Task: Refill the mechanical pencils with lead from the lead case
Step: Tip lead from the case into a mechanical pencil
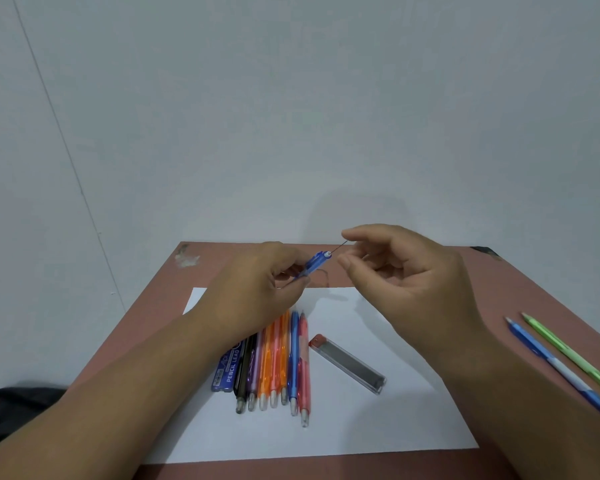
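Lead Insertion at Pencil End

White paper (378,420) on the tabletop (499,282) carries a row of mechanical pencils (274,362) and a clear lead case (349,363). Left hand (257,292) grip is clamped on a translucent blue pencil (314,266), raised and tilted. Right hand (406,282) pinches a thin lead (342,246) entering its white end.

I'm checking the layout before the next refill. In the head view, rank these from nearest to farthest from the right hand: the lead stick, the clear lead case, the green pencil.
From the right hand:
1. Lead stick, at its fingertips.
2. Clear lead case, on the paper below the hand.
3. Green pencil, off at the table's right edge.
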Demonstrator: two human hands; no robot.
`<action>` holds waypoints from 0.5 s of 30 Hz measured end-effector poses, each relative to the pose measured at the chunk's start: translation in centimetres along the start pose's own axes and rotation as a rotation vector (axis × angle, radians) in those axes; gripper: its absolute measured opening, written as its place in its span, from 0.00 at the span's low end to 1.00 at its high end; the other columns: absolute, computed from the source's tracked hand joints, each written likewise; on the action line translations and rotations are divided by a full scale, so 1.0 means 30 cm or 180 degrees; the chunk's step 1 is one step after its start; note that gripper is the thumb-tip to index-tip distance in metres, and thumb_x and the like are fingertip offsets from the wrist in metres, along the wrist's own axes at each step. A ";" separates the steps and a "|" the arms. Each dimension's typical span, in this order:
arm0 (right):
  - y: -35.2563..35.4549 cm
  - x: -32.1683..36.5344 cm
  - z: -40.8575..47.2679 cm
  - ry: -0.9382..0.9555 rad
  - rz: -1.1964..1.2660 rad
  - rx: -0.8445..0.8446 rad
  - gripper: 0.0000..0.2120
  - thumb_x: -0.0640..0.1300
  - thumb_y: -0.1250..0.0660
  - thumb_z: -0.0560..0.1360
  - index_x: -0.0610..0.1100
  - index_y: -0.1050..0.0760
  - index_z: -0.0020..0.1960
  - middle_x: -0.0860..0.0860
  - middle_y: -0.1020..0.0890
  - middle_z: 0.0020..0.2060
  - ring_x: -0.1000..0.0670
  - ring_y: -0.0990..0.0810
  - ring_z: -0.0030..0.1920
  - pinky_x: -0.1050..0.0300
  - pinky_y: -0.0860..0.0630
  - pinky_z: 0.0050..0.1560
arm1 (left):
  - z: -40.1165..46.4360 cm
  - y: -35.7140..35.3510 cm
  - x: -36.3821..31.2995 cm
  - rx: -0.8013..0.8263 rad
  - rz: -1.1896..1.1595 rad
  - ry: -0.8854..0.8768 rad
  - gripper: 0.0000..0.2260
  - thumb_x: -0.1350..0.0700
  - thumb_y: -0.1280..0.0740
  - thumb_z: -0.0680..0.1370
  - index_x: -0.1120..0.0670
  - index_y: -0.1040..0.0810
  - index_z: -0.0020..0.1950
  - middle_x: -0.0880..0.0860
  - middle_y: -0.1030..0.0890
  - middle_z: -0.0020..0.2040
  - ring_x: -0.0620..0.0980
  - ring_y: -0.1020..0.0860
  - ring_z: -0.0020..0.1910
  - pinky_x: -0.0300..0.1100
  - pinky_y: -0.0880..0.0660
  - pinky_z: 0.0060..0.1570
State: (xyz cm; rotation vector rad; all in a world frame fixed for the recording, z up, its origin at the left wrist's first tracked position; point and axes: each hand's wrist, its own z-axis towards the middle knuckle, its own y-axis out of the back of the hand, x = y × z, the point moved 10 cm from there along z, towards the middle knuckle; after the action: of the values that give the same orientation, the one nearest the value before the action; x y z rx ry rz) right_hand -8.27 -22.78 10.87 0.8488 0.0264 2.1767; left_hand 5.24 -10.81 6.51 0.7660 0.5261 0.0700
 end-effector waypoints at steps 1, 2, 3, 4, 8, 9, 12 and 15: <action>0.004 0.003 -0.001 -0.0008 0.0039 -0.0041 0.12 0.41 0.27 0.74 0.55 0.18 0.54 0.57 0.16 0.43 0.51 0.16 0.43 0.65 0.21 0.45 | 0.000 -0.001 0.001 0.0002 0.0000 0.0006 0.10 0.54 0.29 0.78 0.44 0.18 0.58 0.40 0.18 0.48 0.41 0.20 0.48 0.46 0.19 0.49; 0.007 0.005 -0.002 -0.0025 0.0078 -0.0079 0.12 0.41 0.27 0.74 0.55 0.18 0.54 0.58 0.16 0.42 0.52 0.16 0.43 0.66 0.21 0.45 | 0.001 -0.003 0.002 0.0008 -0.0010 0.0008 0.10 0.54 0.29 0.78 0.44 0.18 0.58 0.40 0.18 0.48 0.41 0.19 0.47 0.47 0.19 0.48; 0.010 0.004 -0.002 -0.0045 0.0113 -0.0112 0.11 0.42 0.28 0.74 0.55 0.18 0.53 0.58 0.15 0.42 0.52 0.16 0.43 0.66 0.21 0.45 | 0.000 -0.003 0.003 0.0008 -0.0027 0.0004 0.10 0.54 0.29 0.78 0.44 0.18 0.58 0.40 0.18 0.48 0.41 0.19 0.47 0.47 0.19 0.48; 0.013 0.004 -0.003 -0.0062 0.0137 -0.0133 0.10 0.42 0.28 0.75 0.55 0.18 0.52 0.58 0.15 0.43 0.53 0.15 0.44 0.65 0.21 0.45 | 0.000 -0.004 0.003 0.0005 -0.0039 0.0005 0.10 0.54 0.28 0.78 0.44 0.18 0.58 0.40 0.18 0.48 0.42 0.19 0.48 0.48 0.19 0.48; 0.013 0.008 -0.001 -0.0014 0.0059 -0.0119 0.07 0.41 0.29 0.76 0.53 0.18 0.49 0.58 0.15 0.42 0.52 0.14 0.44 0.62 0.19 0.45 | 0.000 -0.007 0.005 0.0026 -0.0022 0.0045 0.10 0.54 0.28 0.78 0.44 0.18 0.58 0.38 0.19 0.48 0.41 0.20 0.48 0.46 0.19 0.49; 0.012 0.009 0.000 -0.0005 0.0033 -0.0109 0.07 0.41 0.29 0.76 0.53 0.18 0.48 0.58 0.15 0.42 0.52 0.14 0.44 0.62 0.19 0.45 | 0.000 -0.008 0.004 0.0030 -0.0017 0.0044 0.10 0.54 0.28 0.78 0.44 0.18 0.58 0.38 0.19 0.48 0.41 0.20 0.48 0.46 0.19 0.49; 0.007 0.005 0.001 -0.0039 0.0009 -0.0074 0.06 0.41 0.29 0.77 0.52 0.18 0.48 0.58 0.15 0.42 0.53 0.15 0.43 0.61 0.18 0.44 | 0.000 -0.005 0.001 0.0016 -0.0018 0.0018 0.11 0.54 0.28 0.78 0.43 0.18 0.58 0.38 0.19 0.48 0.40 0.20 0.48 0.45 0.19 0.49; 0.007 -0.002 0.000 -0.0030 -0.0099 -0.0080 0.04 0.41 0.29 0.76 0.48 0.16 0.48 0.57 0.15 0.41 0.53 0.15 0.43 0.58 0.17 0.44 | -0.001 -0.006 -0.004 0.0024 -0.0016 -0.0009 0.11 0.54 0.29 0.78 0.44 0.18 0.58 0.39 0.19 0.49 0.41 0.20 0.48 0.45 0.19 0.49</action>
State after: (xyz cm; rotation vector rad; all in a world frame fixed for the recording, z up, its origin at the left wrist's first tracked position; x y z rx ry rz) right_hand -8.37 -22.97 10.89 0.8392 0.0075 2.1395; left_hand 5.10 -10.95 6.43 0.7720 0.5259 0.0625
